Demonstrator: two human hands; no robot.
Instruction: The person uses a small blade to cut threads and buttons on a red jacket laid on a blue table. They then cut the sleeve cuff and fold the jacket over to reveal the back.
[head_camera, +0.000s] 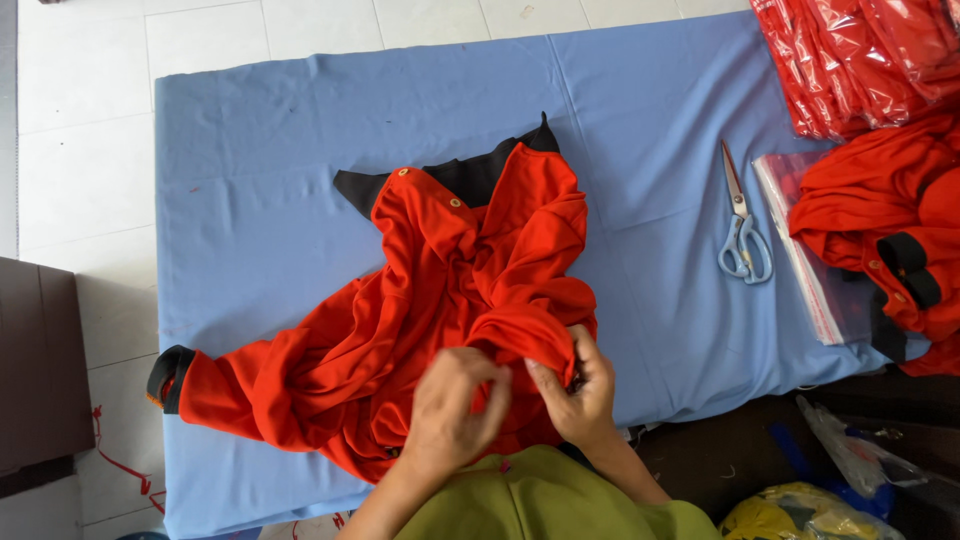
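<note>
While the red shirt (440, 300) lies crumpled on the blue cloth (260, 200), your left hand (450, 415) and right hand (580, 395) both pinch its near edge at 6 o'clock. Scissors (743, 225) rest at 3 o'clock.

Person wore an olive-green top (530, 500), plain knit, no print or logo visible. Fabric showed at bottom edge of frame, covering the torso and reaching toward the right arm. Both forearms were bare, no sleeves past the elbow. Left hand (447, 415) and right hand (578, 395) were bare: no gloves, rings or watch seen.
</note>
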